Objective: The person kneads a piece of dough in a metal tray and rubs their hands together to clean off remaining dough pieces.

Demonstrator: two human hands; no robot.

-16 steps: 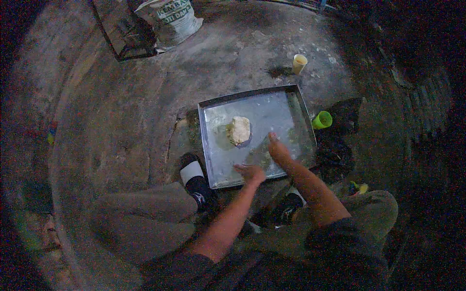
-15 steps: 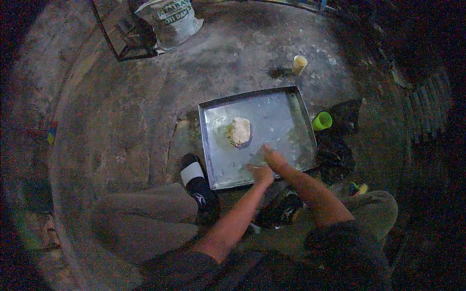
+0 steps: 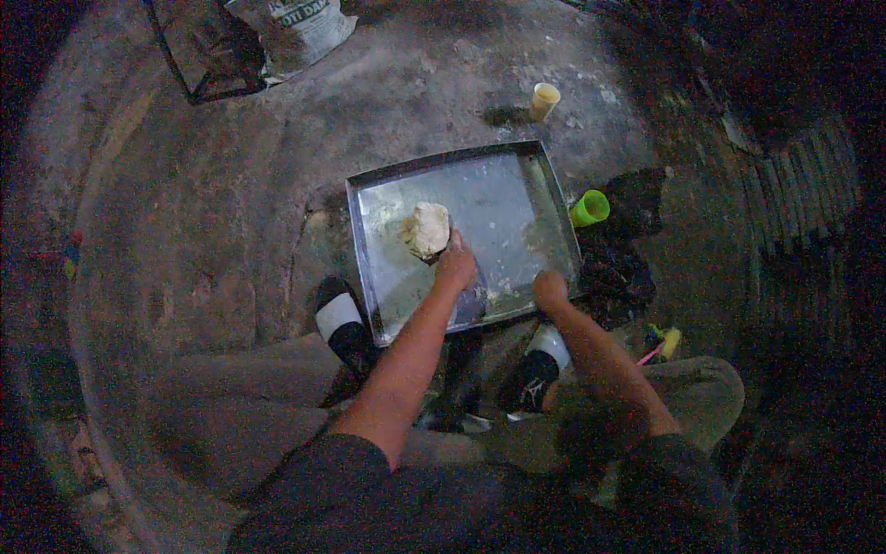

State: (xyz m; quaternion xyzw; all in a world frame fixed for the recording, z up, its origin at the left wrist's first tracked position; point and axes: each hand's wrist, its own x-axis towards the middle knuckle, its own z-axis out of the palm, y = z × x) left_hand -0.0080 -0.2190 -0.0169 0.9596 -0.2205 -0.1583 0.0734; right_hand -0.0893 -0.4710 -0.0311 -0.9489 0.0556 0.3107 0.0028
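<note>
We see a pale, lumpy, roughly oval piece of dough [image 3: 428, 226] in the left half of a shallow, rectangular grey metal tray [image 3: 498, 185], roughly midway between its far and near walls. Our left hand [image 3: 457, 264] reaches in over the tray's near wall to the dough's lower right side, so the dough lies just beyond the hand and a little to its left. The fingertips seem to meet the dough's edge, but we cannot tell whether the fingers close around it or only rest against it. Our right hand [image 3: 551, 292] is at the tray's near right corner, well apart from the dough, its fingers drawn in like a fist; its inside is hidden from us.

Just outside the tray's right wall we have a bright green, tapered cup [image 3: 591, 209], tilted, with a crumpled black bag [image 3: 616, 277] nearer to us. Past the tray's far right corner is a cream-coloured, tapered cup [image 3: 544, 102] on the rough grey concrete floor [image 3: 212, 212]. Well beyond the tray's far left corner we see a pale, printed sack [image 3: 300, 42]. Our left foot [image 3: 340, 312], in black with a white band, is beside the tray's near left corner.
</note>
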